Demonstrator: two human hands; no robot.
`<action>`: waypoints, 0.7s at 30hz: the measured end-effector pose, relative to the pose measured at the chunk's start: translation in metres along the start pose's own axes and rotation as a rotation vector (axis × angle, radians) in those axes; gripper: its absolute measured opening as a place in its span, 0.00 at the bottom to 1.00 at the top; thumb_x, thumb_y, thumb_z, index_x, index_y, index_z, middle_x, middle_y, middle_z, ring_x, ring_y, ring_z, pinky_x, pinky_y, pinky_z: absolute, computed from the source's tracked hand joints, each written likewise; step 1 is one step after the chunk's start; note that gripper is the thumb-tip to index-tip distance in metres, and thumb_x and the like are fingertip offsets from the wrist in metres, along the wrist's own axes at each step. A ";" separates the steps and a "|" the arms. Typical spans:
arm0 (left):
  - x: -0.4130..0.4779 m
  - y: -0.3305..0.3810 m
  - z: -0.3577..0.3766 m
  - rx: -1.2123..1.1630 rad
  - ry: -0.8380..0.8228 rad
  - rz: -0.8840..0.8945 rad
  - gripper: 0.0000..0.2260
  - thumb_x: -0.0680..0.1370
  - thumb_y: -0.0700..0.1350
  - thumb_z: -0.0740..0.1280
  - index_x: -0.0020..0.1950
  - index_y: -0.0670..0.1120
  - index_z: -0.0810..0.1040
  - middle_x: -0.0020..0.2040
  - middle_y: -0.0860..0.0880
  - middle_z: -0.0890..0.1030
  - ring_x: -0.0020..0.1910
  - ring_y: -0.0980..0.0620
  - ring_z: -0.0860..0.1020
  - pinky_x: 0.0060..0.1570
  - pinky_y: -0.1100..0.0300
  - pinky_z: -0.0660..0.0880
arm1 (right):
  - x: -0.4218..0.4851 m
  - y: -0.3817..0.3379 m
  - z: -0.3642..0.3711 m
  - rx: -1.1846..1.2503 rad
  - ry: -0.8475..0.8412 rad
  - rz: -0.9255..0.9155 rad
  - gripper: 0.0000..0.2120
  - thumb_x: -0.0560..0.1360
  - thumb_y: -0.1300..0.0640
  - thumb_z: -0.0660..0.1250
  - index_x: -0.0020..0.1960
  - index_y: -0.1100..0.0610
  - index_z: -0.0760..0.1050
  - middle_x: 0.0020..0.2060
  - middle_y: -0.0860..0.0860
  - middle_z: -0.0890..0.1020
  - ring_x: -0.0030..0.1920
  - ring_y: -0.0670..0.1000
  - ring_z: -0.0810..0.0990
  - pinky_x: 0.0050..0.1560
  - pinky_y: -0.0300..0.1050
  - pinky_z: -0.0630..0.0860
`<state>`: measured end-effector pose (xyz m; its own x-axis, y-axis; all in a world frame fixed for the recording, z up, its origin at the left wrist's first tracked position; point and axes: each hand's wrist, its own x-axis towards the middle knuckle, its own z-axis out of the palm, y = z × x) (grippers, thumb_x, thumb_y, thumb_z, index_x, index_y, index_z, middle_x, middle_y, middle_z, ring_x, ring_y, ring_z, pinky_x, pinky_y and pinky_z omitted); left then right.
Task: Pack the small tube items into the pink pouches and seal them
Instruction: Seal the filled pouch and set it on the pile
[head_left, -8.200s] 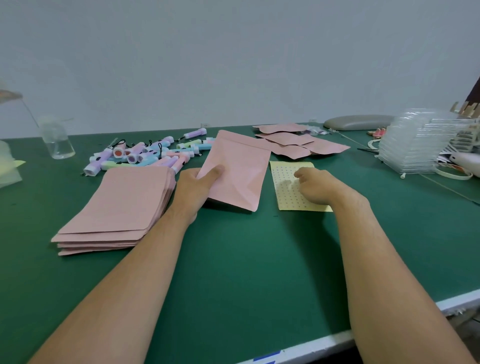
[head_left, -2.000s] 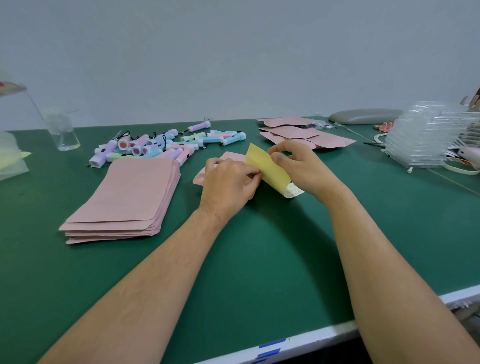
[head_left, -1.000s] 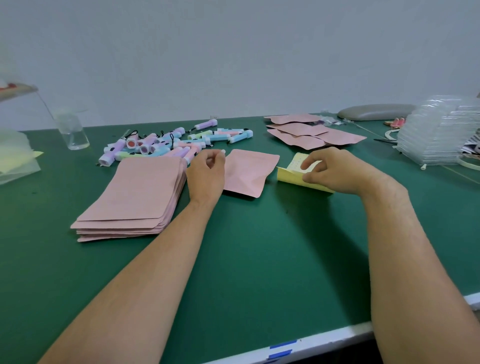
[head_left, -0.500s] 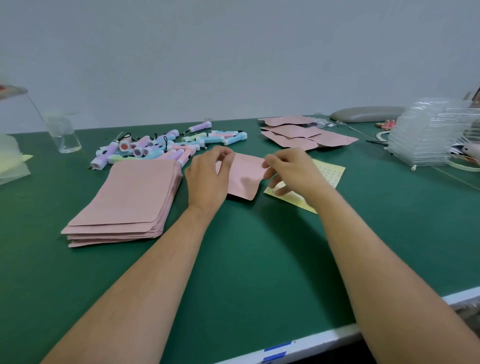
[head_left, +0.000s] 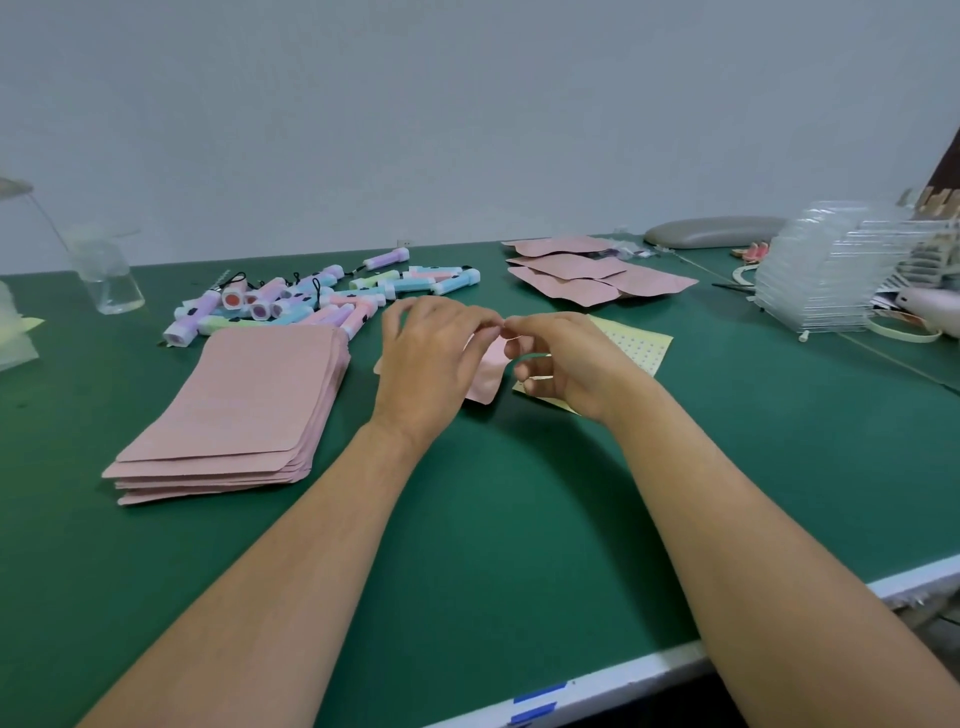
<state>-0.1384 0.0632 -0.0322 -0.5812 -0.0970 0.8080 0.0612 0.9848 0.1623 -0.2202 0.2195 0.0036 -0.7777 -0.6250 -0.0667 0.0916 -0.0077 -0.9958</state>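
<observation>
One pink pouch (head_left: 487, 375) lay centre, beneath left hand (head_left: 431, 364) and right hand (head_left: 569, 364), fingertips meeting; whether they gripped anything was indeterminable. Four pouches (head_left: 571, 267) at 1 o'clock, contents hidden. Tube pile (head_left: 311, 306) at 11, uncounted.

Both forearms reach forward from the lower edge and converge. The left hand (head_left: 431, 364) lies back up with fingers curled; the right hand (head_left: 569, 366) has its palm turned leftward, fingers curled. Their thumb and index tips meet between them; anything pinched there is too small to tell.
</observation>
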 end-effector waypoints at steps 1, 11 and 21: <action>0.000 0.000 0.000 0.001 -0.004 -0.002 0.07 0.85 0.51 0.67 0.57 0.53 0.84 0.50 0.55 0.85 0.57 0.49 0.79 0.64 0.46 0.68 | 0.000 0.000 0.000 0.001 -0.002 0.000 0.07 0.80 0.55 0.69 0.51 0.60 0.81 0.35 0.52 0.80 0.28 0.51 0.75 0.29 0.42 0.74; -0.001 -0.012 0.006 -0.077 -0.266 -0.369 0.27 0.83 0.59 0.65 0.80 0.50 0.66 0.69 0.49 0.76 0.72 0.47 0.70 0.72 0.47 0.64 | 0.005 0.006 0.002 -0.151 0.174 -0.047 0.07 0.83 0.57 0.65 0.51 0.59 0.77 0.33 0.51 0.77 0.24 0.48 0.69 0.26 0.40 0.67; 0.003 -0.030 0.005 -0.325 -0.244 -0.877 0.31 0.67 0.61 0.80 0.67 0.52 0.78 0.64 0.53 0.82 0.64 0.48 0.79 0.65 0.50 0.75 | 0.007 0.008 0.002 -0.213 0.220 -0.166 0.09 0.79 0.56 0.70 0.50 0.62 0.81 0.33 0.50 0.73 0.25 0.48 0.65 0.26 0.41 0.65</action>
<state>-0.1460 0.0340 -0.0379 -0.6774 -0.7105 0.1905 -0.2749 0.4847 0.8304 -0.2235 0.2134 -0.0051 -0.8889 -0.4452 0.1083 -0.1613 0.0829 -0.9834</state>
